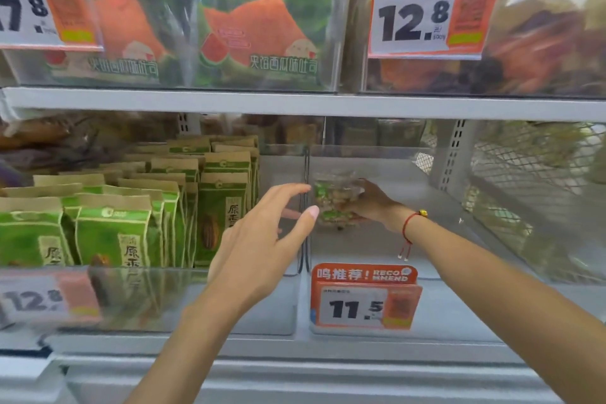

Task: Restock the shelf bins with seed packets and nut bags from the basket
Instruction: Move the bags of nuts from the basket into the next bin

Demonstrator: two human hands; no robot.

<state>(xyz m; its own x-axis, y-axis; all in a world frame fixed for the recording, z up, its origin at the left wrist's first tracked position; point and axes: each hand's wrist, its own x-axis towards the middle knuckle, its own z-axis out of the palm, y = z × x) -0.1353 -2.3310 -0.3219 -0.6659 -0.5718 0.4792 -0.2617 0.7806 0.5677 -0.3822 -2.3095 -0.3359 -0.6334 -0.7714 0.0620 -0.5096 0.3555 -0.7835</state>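
Clear plastic nut bag (pixel 334 198) sat clamped in my right hand (pixel 370 202) deep inside the near-empty clear bin (pixel 377 161), left hand (pixel 259 236) open alongside; best stood upright against the divider, I figured.

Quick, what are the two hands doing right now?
Left hand: open, fingers spread, holding nothing.
Right hand: closed on a clear nut bag, inside the right-hand bin.

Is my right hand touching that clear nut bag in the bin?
Touching. The head view shows the right hand with fingers wrapped around the nut bag.
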